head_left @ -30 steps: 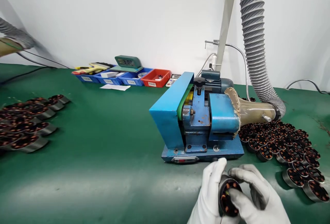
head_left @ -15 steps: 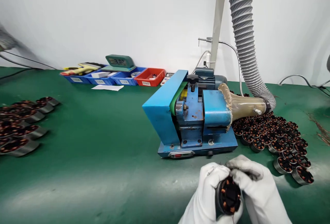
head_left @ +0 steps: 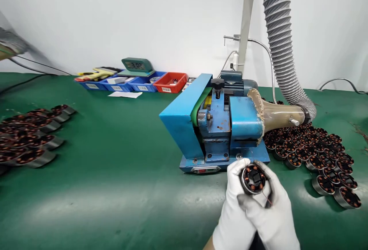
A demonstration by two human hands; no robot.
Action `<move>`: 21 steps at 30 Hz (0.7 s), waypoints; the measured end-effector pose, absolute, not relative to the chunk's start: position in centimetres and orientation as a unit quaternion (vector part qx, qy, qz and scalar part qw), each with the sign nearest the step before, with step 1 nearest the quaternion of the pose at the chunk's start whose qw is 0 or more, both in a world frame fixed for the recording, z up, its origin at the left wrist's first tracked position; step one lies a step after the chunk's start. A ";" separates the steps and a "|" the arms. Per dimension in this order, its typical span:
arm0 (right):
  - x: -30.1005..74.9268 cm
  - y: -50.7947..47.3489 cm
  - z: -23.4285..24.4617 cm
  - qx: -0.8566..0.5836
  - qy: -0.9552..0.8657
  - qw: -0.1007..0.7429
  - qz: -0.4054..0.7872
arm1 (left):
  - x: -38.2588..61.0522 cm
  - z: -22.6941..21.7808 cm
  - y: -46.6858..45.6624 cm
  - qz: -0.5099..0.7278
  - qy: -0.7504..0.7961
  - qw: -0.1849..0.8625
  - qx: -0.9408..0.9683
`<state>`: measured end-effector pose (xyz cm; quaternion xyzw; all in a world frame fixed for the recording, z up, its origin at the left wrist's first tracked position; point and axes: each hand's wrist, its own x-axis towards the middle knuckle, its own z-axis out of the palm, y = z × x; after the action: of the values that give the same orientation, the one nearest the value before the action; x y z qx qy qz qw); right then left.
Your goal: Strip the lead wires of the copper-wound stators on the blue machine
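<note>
Both my hands wear white gloves and together hold one round motor stator (head_left: 253, 179) with copper windings, its open face turned toward me. My left hand (head_left: 234, 208) wraps its left side and underside. My right hand (head_left: 271, 213) closes around its right side, with a thin wire trailing by the fingers. The stator is raised just in front of the blue bench machine (head_left: 214, 125), close to its base.
A grey ribbed extraction hose (head_left: 280, 43) runs into the machine's right side. Several stators lie in a pile on the right (head_left: 313, 152) and another group on the left (head_left: 25, 137). Blue and red bins (head_left: 135, 83) and a green clock (head_left: 136, 65) line the wall.
My hands lifted the stator up and forward toward the machine's base and turned it, so its open face now points at me.
</note>
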<state>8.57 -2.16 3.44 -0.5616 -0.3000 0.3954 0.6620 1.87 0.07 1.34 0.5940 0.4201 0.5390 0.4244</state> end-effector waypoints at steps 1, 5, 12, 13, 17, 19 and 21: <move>8.4 -1.6 3.5 -0.578 -0.308 0.653 0.381 | 2.2 1.3 0.3 0.545 0.421 0.451 0.567; 8.6 0.9 3.8 -0.583 -0.334 0.637 0.378 | 3.3 1.6 1.6 0.571 0.394 0.616 0.373; 8.8 2.7 4.2 -0.577 -0.337 0.642 0.375 | 4.6 2.8 3.7 0.614 0.340 0.682 0.205; 8.8 2.8 4.2 -0.578 -0.331 0.644 0.376 | 4.6 2.8 3.8 0.613 0.342 0.683 0.199; 8.7 2.8 4.4 -0.580 -0.310 0.644 0.391 | 4.5 2.7 3.6 0.611 0.368 0.667 0.216; 8.7 2.9 4.6 -0.579 -0.307 0.640 0.401 | 4.6 2.7 3.6 0.610 0.373 0.663 0.223; 8.8 3.0 4.7 -0.579 -0.311 0.638 0.401 | 4.7 2.9 3.8 0.605 0.365 0.675 0.211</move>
<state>8.77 3.03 4.66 -0.5794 -0.3106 0.4008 0.6381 4.75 3.79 2.85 0.2113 0.3654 0.6052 0.6750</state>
